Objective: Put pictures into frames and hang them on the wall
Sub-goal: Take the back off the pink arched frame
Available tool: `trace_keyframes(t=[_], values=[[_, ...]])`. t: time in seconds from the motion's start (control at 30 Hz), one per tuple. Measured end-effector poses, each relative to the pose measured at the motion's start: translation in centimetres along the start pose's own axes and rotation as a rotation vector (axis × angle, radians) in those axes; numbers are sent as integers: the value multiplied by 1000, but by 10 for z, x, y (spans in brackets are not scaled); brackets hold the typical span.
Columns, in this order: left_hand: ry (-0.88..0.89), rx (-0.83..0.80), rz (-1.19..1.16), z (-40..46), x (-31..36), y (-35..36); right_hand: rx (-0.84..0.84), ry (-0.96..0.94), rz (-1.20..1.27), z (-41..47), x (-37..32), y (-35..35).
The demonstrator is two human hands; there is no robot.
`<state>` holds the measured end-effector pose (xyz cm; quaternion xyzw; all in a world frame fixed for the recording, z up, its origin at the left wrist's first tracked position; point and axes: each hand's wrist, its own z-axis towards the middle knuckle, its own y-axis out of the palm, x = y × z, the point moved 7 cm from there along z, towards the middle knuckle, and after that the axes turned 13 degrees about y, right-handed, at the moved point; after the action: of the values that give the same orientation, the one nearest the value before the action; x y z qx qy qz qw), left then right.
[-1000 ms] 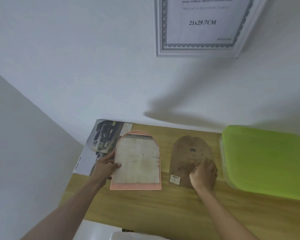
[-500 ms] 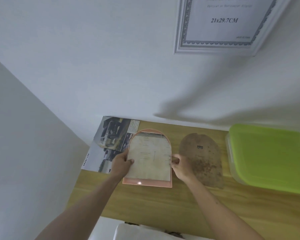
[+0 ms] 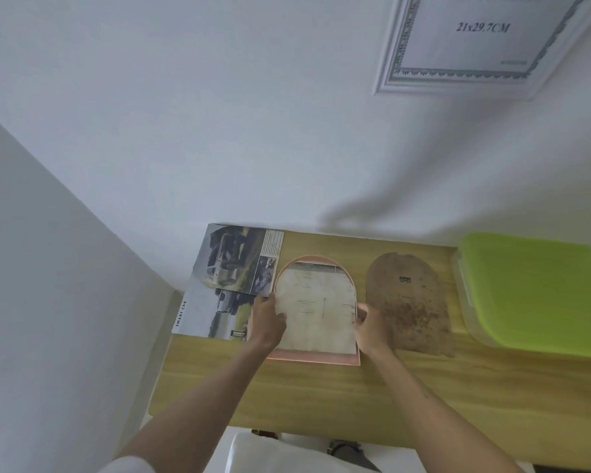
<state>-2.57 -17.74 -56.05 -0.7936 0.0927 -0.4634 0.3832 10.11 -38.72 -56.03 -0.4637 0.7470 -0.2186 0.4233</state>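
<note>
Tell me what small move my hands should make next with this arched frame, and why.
Probably lift the paper insert out of the pink frame. Both hands, left and right, already hold its side edges, and the brown backing lies removed beside it.

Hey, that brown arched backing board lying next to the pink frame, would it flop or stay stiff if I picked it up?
The brown backing board lies flat and keeps a clean arched outline, so it is probably stiff. It looks thin, so likely light. Lying flush on the wooden table, its edge may be hard to lift.
</note>
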Motion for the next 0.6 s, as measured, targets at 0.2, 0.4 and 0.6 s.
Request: trace_keyframes(t=[0.2, 0.4, 0.6], values=[[115, 11, 208, -6, 2, 2, 91, -81, -257, -17, -12, 8], [159, -103, 400, -9, -4, 10, 99, -2, -383, -25, -14, 25], [181, -139, 421, -5, -4, 15, 73, 267, -78, -22, -12, 35]])
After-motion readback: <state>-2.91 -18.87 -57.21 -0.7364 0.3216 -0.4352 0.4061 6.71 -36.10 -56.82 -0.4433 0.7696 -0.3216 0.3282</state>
